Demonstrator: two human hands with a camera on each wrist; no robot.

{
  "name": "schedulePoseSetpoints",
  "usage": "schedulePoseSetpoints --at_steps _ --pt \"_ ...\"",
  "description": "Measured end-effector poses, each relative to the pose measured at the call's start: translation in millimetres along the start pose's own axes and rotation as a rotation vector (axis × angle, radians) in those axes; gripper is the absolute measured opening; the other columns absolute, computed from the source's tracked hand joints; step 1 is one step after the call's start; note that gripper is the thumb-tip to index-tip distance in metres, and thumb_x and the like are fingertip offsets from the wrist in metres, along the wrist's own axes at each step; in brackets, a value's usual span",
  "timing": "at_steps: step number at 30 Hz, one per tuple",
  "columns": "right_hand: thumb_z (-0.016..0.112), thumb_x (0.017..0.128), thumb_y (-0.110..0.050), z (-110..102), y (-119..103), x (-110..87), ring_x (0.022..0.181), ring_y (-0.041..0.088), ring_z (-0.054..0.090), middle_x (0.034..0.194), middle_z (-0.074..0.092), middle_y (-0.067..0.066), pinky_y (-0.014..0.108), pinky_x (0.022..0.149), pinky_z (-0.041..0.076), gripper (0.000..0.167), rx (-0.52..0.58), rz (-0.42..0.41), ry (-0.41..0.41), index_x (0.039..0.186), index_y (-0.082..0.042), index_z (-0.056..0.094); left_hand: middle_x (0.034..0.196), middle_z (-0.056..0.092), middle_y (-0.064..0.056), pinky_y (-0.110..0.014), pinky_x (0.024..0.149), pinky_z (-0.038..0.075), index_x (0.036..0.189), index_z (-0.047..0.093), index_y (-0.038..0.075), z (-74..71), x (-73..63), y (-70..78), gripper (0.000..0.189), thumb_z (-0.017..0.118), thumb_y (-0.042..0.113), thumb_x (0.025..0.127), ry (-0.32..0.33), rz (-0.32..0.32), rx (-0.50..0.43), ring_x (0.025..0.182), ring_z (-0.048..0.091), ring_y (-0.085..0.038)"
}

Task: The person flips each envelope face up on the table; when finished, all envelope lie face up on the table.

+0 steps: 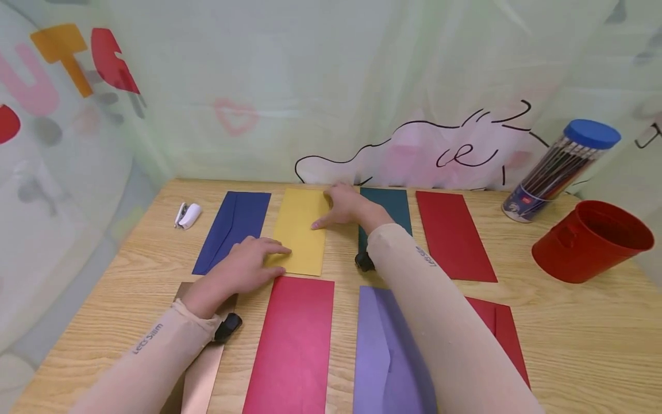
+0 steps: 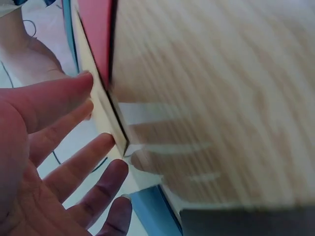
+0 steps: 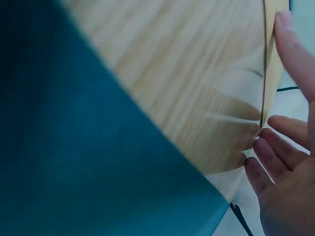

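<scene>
A yellow envelope lies flat in the back row on the wooden table. My left hand is at its lower left, fingers extended, fingertips on or just over the paper; the left wrist view shows these fingers spread beside the yellow edge. At the envelope's upper right edge, my right hand touches it, thumb on the paper. Its fingers are loosely bent along that edge in the right wrist view. A blue envelope lies to the left, a dark teal envelope to the right, partly covered by my right arm.
A red envelope ends the back row. In front lie a crimson envelope, a purple one, another red one and a copper-coloured one under my left forearm. Around them stand a white mini stapler, pencil tube and red bucket.
</scene>
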State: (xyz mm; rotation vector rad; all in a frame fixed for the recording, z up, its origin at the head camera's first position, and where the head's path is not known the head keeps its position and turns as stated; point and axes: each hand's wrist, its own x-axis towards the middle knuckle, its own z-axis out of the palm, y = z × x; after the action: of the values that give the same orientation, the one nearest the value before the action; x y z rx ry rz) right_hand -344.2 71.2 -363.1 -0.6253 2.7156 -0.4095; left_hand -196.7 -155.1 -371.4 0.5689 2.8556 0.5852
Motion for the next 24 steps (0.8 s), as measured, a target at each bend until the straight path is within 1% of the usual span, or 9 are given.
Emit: schedulePoseSetpoints --at_steps 2,5,7,9,12,14,16,19,24 --pt "0.081 0.081 -0.053 0 2 0.3 0.142 0.032 0.031 0.154 0.038 0.018 0.042 0.116 0.026 0.098 0.01 0.001 -0.009 0.151 0.002 0.04 0.139 0.057 -0.012 -0.06 0.096 0.035 0.133 0.068 0.016 2.1 2.1 2.1 0.038 0.069 0.027 0.096 -0.006 0.002 0.013 0.127 0.047 -0.041" --pt "0.08 0.083 -0.052 -1 5 0.4 0.142 0.032 0.032 0.154 0.037 0.018 0.042 0.116 0.026 0.097 0.023 0.006 -0.015 0.151 0.003 0.039 0.137 0.056 -0.013 -0.057 0.094 0.036 0.132 0.069 0.018 4.6 5.9 6.2 0.038 0.069 0.031 0.096 -0.007 0.006 0.031 0.126 0.047 -0.04" --pt "0.08 0.083 -0.051 -1 5 0.7 0.137 0.031 0.037 0.151 0.041 0.018 0.042 0.114 0.029 0.094 0.023 0.004 -0.017 0.149 0.004 0.042 0.135 0.057 -0.013 -0.054 0.092 0.037 0.13 0.071 0.019 6.0 8.5 9.0 0.038 0.071 0.033 0.094 -0.004 0.009 0.047 0.124 0.048 -0.039" --pt "0.08 0.083 -0.05 -1 6 1.0 0.129 0.031 0.043 0.144 0.047 0.018 0.041 0.11 0.034 0.089 0.025 0.007 -0.022 0.144 0.005 0.046 0.133 0.057 -0.012 -0.052 0.091 0.038 0.128 0.072 0.02 7.4 10.4 11.3 0.039 0.073 0.035 0.093 -0.003 0.009 0.061 0.123 0.048 -0.037" --pt "0.08 0.084 -0.05 0 7 0.1 0.125 0.03 0.045 0.143 0.047 0.018 0.041 0.108 0.036 0.086 0.036 0.024 -0.033 0.142 0.005 0.048 0.13 0.058 -0.011 -0.051 0.091 0.039 0.126 0.073 0.019 9.6 13.9 14.5 0.04 0.076 0.037 0.09 0.003 0.015 0.079 0.121 0.049 -0.034" --pt "0.079 0.084 -0.051 0 7 -0.9 0.13 0.03 0.043 0.147 0.044 0.018 0.042 0.11 0.035 0.088 0.043 0.036 -0.041 0.144 0.005 0.047 0.129 0.059 -0.01 -0.051 0.092 0.039 0.125 0.074 0.019 10.3 15.1 15.6 0.041 0.077 0.038 0.089 0.007 0.017 0.085 0.121 0.05 -0.034" --pt "0.078 0.084 -0.051 0 7 -1.9 0.137 0.031 0.038 0.154 0.038 0.018 0.043 0.113 0.031 0.091 0.048 0.042 -0.045 0.148 0.005 0.043 0.128 0.06 -0.01 -0.052 0.094 0.04 0.125 0.074 0.019 10.4 15.8 16.4 0.042 0.078 0.039 0.088 0.012 0.023 0.093 0.12 0.051 -0.034" --pt "0.078 0.085 -0.051 0 7 -3.4 0.142 0.032 0.032 0.157 0.034 0.017 0.043 0.115 0.029 0.094 0.052 0.042 -0.046 0.15 0.004 0.04 0.126 0.062 -0.009 -0.052 0.095 0.041 0.124 0.074 0.018 9.7 16.7 17.8 0.042 0.079 0.04 0.088 0.019 0.036 0.116 0.119 0.053 -0.033" --pt "0.077 0.085 -0.051 0 8 -4.4 0.146 0.032 0.025 0.16 0.03 0.016 0.044 0.117 0.025 0.097 0.074 0.053 -0.042 0.154 0.003 0.035 0.12 0.067 -0.006 -0.048 0.092 0.045 0.122 0.075 0.018 10.2 19.0 22.2 0.039 0.076 0.04 0.09 0.019 0.056 0.21 0.112 0.059 -0.028"
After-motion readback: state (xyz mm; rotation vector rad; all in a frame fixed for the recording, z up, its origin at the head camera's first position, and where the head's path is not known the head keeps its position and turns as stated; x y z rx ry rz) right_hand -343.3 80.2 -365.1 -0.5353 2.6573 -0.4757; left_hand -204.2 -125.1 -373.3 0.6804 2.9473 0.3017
